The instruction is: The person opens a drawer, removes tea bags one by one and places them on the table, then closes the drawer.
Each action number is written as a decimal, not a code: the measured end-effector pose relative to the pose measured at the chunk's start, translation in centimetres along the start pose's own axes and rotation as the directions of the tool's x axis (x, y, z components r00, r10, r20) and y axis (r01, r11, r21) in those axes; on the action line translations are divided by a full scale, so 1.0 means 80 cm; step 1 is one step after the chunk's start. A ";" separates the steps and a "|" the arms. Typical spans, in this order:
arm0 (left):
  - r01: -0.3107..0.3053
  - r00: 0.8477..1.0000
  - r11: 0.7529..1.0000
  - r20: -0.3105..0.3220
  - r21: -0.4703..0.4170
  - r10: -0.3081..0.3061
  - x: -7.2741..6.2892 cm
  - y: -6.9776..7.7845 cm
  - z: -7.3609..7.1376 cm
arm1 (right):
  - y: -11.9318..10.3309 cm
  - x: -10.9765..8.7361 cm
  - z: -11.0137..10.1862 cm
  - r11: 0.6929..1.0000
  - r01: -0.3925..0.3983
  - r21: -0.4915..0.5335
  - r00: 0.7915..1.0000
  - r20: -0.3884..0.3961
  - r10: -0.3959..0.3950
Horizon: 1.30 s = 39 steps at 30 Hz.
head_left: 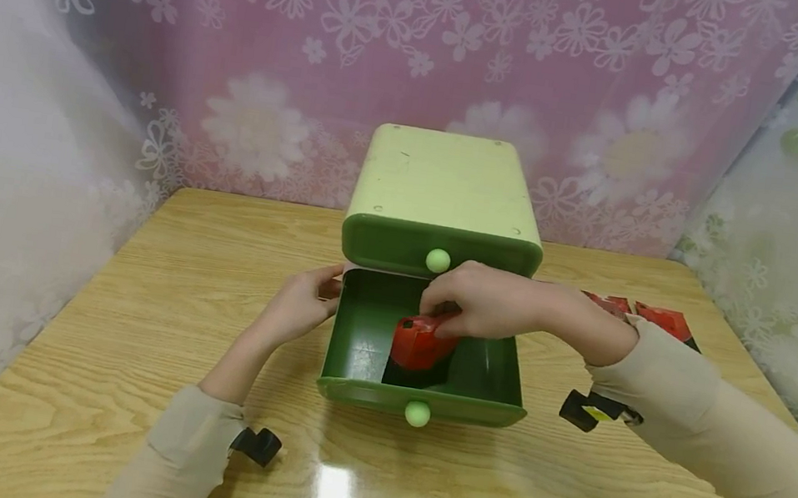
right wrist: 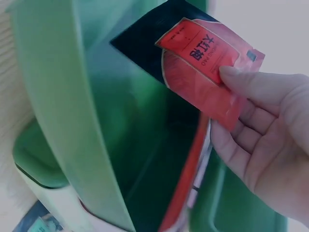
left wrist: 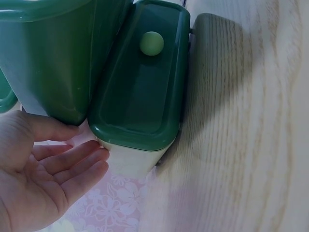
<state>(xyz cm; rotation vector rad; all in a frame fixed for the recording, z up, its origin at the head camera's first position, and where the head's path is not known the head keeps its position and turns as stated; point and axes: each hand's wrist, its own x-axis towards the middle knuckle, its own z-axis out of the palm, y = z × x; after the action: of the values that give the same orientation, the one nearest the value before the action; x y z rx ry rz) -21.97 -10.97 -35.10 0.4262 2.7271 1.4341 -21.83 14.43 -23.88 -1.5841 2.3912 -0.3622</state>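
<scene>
**Packet (right wrist: 205, 63) pinched in the right hand (right wrist: 270, 116) at an open lower drawer (head_left: 361, 332)**

The right hand had its thumb and fingers closed on one end of the packet, thumb across the red face and the other fingers bent beneath. The packet's black end pointed away from the hand, within the outline of the lower drawer; whether it touched the drawer's floor could not be told. A red label (right wrist: 198, 50) with Chinese characters showed on its front.

The left hand (head_left: 297, 303) was loosely open and grasped nothing, its thumb apart from gently bent fingers. Its fingertips were at the side of the cabinet (head_left: 453, 180); how firmly they touched could not be seen.

The cabinet stood on the wooden desk (head_left: 213, 283). Its pale casing rose above the pulled-out lower drawer, while the upper drawer (head_left: 385, 243) sat closed, a light green knob (head_left: 438, 261) on its front.

More red packets (head_left: 665, 321) lay on the desk to the right, partly covered by the right arm (head_left: 586, 324). Beige sleeves (head_left: 677, 378) covered both arms, with a small black device (head_left: 257, 446) at each wrist. Behind the desk hung a pink floral curtain (head_left: 409, 57).
</scene>
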 end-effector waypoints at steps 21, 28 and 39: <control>0.014 1.000 0.999 0.005 0.029 -0.014 0.001 -0.003 0.000 | 0.038 -0.159 -0.056 0.945 -0.257 0.201 0.897 -0.315 0.311; 0.009 1.000 1.000 0.004 0.015 -0.009 0.001 -0.003 0.000 | 0.071 -0.190 -0.046 0.834 -0.457 0.310 0.818 -0.222 0.530; 0.019 1.000 1.000 0.007 0.016 -0.020 0.001 -0.002 -0.001 | 0.129 -0.168 0.009 0.752 -0.529 0.393 0.826 0.032 0.563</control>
<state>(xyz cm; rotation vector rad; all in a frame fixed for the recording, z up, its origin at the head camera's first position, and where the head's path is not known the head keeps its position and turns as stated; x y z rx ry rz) -22.09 -11.08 -35.21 0.4032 2.7317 1.4041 -25.39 30.71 -27.14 -0.6587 2.5039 -0.7319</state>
